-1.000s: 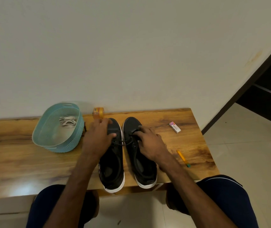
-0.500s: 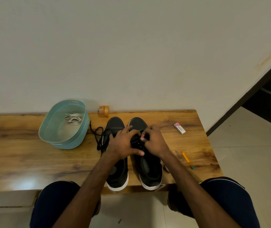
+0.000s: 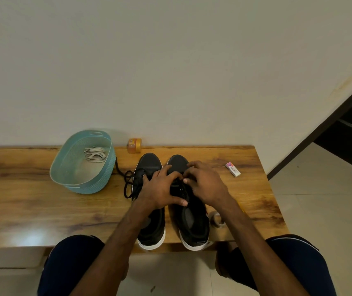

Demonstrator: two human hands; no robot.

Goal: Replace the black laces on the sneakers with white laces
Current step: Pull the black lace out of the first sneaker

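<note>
Two black sneakers with white soles stand side by side on the wooden table (image 3: 32,199), toes toward the wall. Beside the left sneaker (image 3: 152,229) a loose black lace (image 3: 126,183) lies on the table. My left hand (image 3: 161,190) lies across the left sneaker with fingers spread, thumb on the tongue of the right sneaker (image 3: 192,221). At that shoe's eyelets, my right hand (image 3: 206,183) pinches its black lace, mostly hidden under the fingers. White laces (image 3: 95,154) lie bundled in the teal basket (image 3: 85,184) at the left.
A small orange jar (image 3: 134,145) stands at the wall behind the sneakers. A white eraser (image 3: 232,169) lies to the right, and a tape roll (image 3: 218,218) sits by my right wrist. The table ends at the right above a tiled floor.
My left hand left the left sneaker and came over to the right sneaker's lacing, uncovering the loose black lace by the basket. Both hands now meet at the right sneaker.
</note>
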